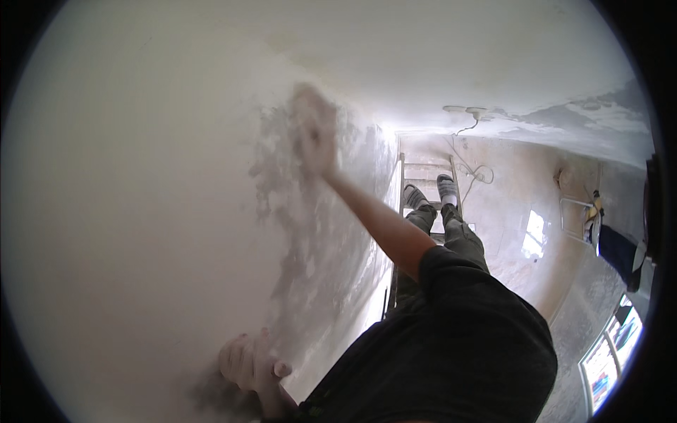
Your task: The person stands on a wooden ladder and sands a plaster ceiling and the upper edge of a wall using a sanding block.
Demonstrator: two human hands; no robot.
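My right hand point(316, 129) is pressed to a pale plastered wall point(158, 185), at the upper end of a grey, patchy area. It is blurred by motion, and whether a sanding pad or other thing lies under the palm cannot be told. Lower down in the picture, my left hand point(248, 362) rests against the same wall with its fingers apart, and I see nothing plainly held in it. A dark shadow falls beside it. My feet, in striped slides point(447, 185), stand on the rungs of a ladder point(427, 167) set close along this wall.
An adjoining wall carries an electrical fitting point(468, 112) with a cable point(478, 173) running to the dusty floor point(508, 201). At the far right are a pale metal frame point(574, 219), dark cloth point(616, 251) and a bright window point(613, 351). Sunlight patches the floor.
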